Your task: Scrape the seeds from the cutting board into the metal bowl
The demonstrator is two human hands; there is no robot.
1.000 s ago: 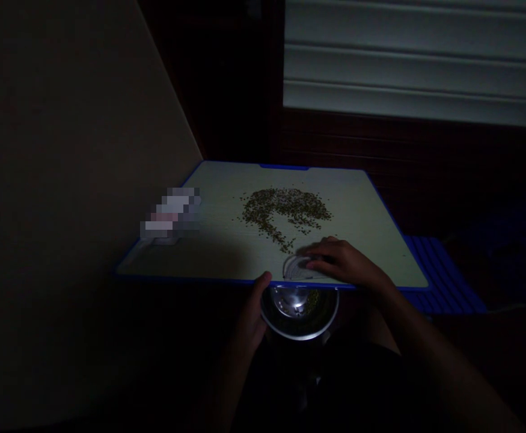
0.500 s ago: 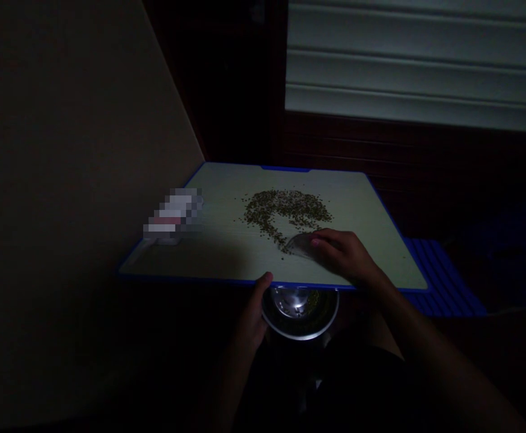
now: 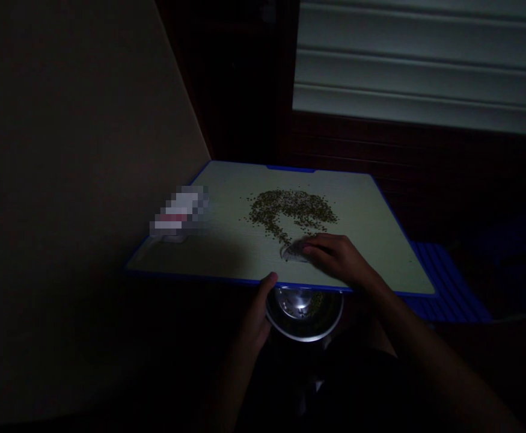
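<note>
A pale board with a blue rim [image 3: 226, 252] lies in front of me in a dark room. Small brownish seeds or grains [image 3: 292, 210] are scattered in a curved heap on it. My right hand [image 3: 339, 258] rests on the board, fingers closed on a small clear plastic scraper or lid [image 3: 292, 251] at the heap's near tip. My left hand [image 3: 256, 322] grips a shiny metal bowl [image 3: 305, 313] held just below the board's near edge. A few grains lie inside the bowl.
A small pixelated white and pink object [image 3: 179, 213] sits on the board's left side. A beige wall [image 3: 64, 180] stands to the left. A blue ribbed surface [image 3: 452, 288] lies right of the board. Light slatted blinds [image 3: 420, 66] hang behind.
My right hand with the clear piece went from the board's near edge up to the seed heap, then slid slightly back toward me. The left hand and bowl stayed in place.
</note>
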